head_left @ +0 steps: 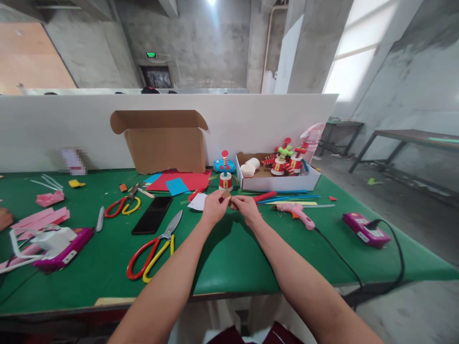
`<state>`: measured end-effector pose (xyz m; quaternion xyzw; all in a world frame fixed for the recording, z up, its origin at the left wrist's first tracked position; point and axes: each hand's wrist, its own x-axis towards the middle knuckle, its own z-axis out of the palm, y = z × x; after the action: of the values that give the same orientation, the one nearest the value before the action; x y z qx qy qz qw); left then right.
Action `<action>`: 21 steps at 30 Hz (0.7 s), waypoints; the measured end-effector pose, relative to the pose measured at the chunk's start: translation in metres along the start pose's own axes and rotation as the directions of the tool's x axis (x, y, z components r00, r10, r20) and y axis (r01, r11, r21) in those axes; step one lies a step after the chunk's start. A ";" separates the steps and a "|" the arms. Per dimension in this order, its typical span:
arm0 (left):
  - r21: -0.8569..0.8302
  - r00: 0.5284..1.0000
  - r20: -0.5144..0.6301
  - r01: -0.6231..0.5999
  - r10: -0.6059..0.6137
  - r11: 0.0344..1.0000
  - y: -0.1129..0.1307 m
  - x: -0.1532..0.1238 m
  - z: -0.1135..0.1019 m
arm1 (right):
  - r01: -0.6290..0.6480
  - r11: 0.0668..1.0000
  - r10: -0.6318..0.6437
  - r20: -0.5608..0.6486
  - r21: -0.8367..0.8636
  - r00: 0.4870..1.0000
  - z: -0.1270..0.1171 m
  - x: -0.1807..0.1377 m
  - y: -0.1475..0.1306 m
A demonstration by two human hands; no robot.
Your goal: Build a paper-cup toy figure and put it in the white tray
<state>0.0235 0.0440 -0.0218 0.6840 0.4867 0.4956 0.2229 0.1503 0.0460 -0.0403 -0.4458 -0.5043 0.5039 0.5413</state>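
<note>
My left hand [214, 208] pinches a small brown piece [225, 195] that looks like cardboard. The fingers of my right hand [246, 207] are closed at the piece's right side, their tips nearly meeting the left ones. Just beyond my hands stands a small figure [225, 180] with a red-and-white cup body, coiled arms and a round red top. A white paper piece [198, 202] lies beside my left hand. Red and blue strips [283, 198] lie to the right, with a pink glue gun [296, 212] nearer me.
Large scissors [171, 228], a black phone [152, 215] and smaller pliers-like cutters [133, 192] lie left. A white box [283, 183] holds similar figures and white cups. An open cardboard box [168, 148] stands behind coloured sheets [193, 181]. Purple power boxes [366, 230] sit at both sides, with cords.
</note>
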 end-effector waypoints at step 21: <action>-0.106 0.987 0.058 0.152 -0.147 0.983 -0.004 0.002 -0.003 | 0.003 0.999 -0.008 0.117 0.043 0.993 0.003 -0.002 0.002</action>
<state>0.0193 0.0474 -0.0231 0.6444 0.5028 0.4862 0.3091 0.1476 0.0440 -0.0421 -0.4023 -0.5259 0.5382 0.5215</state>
